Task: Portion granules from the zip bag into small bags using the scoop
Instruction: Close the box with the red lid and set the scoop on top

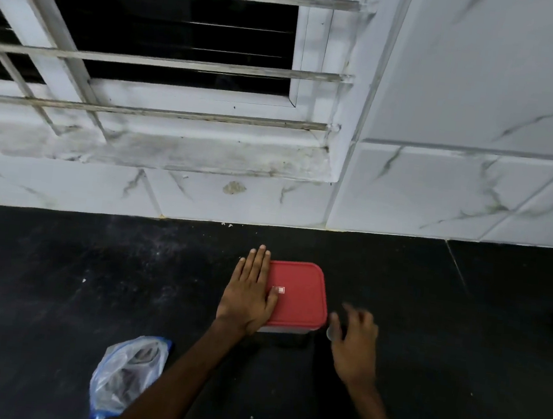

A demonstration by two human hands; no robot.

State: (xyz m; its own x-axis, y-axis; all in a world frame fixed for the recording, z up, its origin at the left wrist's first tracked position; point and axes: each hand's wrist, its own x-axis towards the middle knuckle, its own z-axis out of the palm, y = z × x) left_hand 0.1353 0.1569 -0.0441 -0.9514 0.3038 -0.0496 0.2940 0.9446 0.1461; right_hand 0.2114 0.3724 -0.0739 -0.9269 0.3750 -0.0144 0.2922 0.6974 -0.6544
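Zip bag (126, 376), clear with a blue seal strip and dark granules inside, lies slumped on the black counter (52, 287). It is well back from the left hand's fingertips, toward the person and off to their left, just beside that forearm.

The left hand (250, 292) lies flat with its fingers (258, 262) straight and together, gripping nothing. The palm and thumb press on the left part of a red lid (303, 295), which sits on a pale box. The rest of the lid stretches to the right of those fingers.

The right hand (354, 345) is blurred. Its fingers look spread and loose, and they hover just right of the lid's near right corner. A white marbled tile wall (442, 193) and a barred window (166, 41) stand beyond both sets of fingertips.
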